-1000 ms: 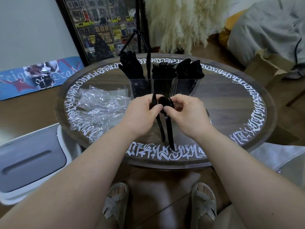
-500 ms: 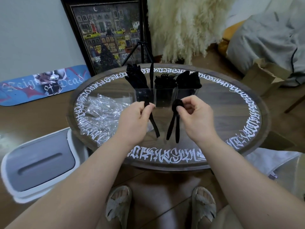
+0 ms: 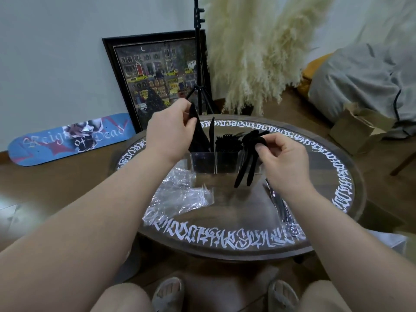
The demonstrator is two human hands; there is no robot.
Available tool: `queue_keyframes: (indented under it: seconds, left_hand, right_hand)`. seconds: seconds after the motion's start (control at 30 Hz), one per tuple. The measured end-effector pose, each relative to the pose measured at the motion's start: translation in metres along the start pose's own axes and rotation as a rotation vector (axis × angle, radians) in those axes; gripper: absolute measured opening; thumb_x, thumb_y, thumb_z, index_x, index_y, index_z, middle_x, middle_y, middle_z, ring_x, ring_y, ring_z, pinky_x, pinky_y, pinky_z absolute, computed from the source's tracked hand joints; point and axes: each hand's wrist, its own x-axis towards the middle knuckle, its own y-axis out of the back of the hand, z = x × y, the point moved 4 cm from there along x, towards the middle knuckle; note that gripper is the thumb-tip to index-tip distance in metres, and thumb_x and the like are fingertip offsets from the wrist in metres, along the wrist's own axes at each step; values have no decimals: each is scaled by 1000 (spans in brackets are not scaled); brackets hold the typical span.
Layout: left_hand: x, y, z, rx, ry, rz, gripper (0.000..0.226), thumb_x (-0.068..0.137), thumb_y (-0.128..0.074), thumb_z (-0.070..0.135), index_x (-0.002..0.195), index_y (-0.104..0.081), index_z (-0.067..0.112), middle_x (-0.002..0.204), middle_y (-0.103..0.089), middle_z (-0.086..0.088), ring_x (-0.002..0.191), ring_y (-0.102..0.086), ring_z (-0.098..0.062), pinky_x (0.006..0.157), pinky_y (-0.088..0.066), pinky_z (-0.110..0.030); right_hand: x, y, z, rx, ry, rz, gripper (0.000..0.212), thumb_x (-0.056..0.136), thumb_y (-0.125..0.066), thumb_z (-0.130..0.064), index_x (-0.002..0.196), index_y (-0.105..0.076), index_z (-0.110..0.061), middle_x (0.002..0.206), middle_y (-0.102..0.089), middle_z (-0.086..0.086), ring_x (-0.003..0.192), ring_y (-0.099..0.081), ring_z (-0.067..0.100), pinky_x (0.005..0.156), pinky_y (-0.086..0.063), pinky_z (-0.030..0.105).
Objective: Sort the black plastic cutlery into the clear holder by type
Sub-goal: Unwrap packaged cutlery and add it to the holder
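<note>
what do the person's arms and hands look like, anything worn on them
Both forearms are bare up to the frame edge, with no sleeves in view. The left hand and right hand show no gloves, rings, watch or bracelets. Fingernails look short and unpainted.

the clear holder (image 3: 213, 162) was seen upright near the middle of the round table, with three compartments side by side. black knives (image 3: 203, 138) were stood in the holder's left compartment, one blade (image 3: 211, 131) raised above the rest. black forks (image 3: 227, 141) were packed in the holder's middle compartment, tines up. two black spoons (image 3: 247, 163) were held by their bowls in front of the holder's right compartment, handles hanging down and tilted left, clear of the table. more black cutlery in clear wrap (image 3: 283, 208) lay flat to the right of and nearer than the holder.
</note>
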Motion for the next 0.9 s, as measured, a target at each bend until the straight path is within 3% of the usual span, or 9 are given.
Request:
queue_keyframes:
  seconds: [0.13,0.33,0.47,0.53,0.63,0.73,0.83,0.9]
  left_hand:
    - [8,-22,-5,67,7,-88,12,94,-53,25,98,-57,15,87,-67,-6,83,-60,-32,69,-47,-37]
    - [10,-60,-15,246,-13,-310,28,100,-40,32,84,-55,14,79,-56,-2,84,-56,-32,60,-37,-34]
    - [7,-82,-19,436,-111,-410,34,101,-39,39,105,-69,23,111,-57,0,104,-46,-27,79,-38,-32]
    - [3,-90,-23,456,-118,-400,34,97,-45,43,115,-68,25,114,-55,1,106,-41,-27,88,-40,-34]
    - [-2,-86,-21,310,-108,-231,40,90,-59,42,124,-61,21,113,-53,-4,105,-45,-29,91,-42,-41]
    - [-13,-75,4,115,-291,-68,36,87,-54,32,117,-66,16,109,-60,-4,101,-52,-26,88,-44,-37]
    - [-21,-78,27,-97,-279,-297,38,89,-52,28,124,-62,19,106,-67,3,96,-60,-18,87,-46,-30]
    - [-23,-80,33,-160,-250,-365,34,90,-59,23,124,-62,24,96,-70,6,88,-64,-16,83,-49,-32]
  right_hand:
    - [9,-1,8,-11,-9,-22,21,87,-66,-12,79,-66,-30,79,-70,-9,79,-67,15,81,-55,40]
    - [21,-6,22,-26,2,-67,27,87,-66,-10,77,-64,-34,80,-70,-10,81,-67,13,83,-54,40]
    - [28,-12,30,-17,15,-108,28,88,-65,-9,78,-64,-35,83,-70,-6,80,-66,17,82,-53,42]
    - [31,-15,34,-33,33,-121,29,88,-64,-9,79,-63,-37,85,-69,-4,80,-64,18,82,-53,43]
    - [35,-19,36,-53,40,-152,31,88,-63,-9,79,-62,-38,85,-68,-8,76,-62,12,81,-53,36]
    - [38,-24,37,-56,33,-182,27,89,-62,-9,81,-63,-35,82,-67,-11,73,-60,9,77,-52,29]
    - [39,-29,34,-61,42,-216,25,88,-63,-9,82,-65,-33,77,-66,-14,70,-60,9,74,-51,29]
    - [39,-31,31,-59,51,-231,26,87,-64,-8,84,-67,-34,78,-67,-14,74,-63,11,77,-54,34]
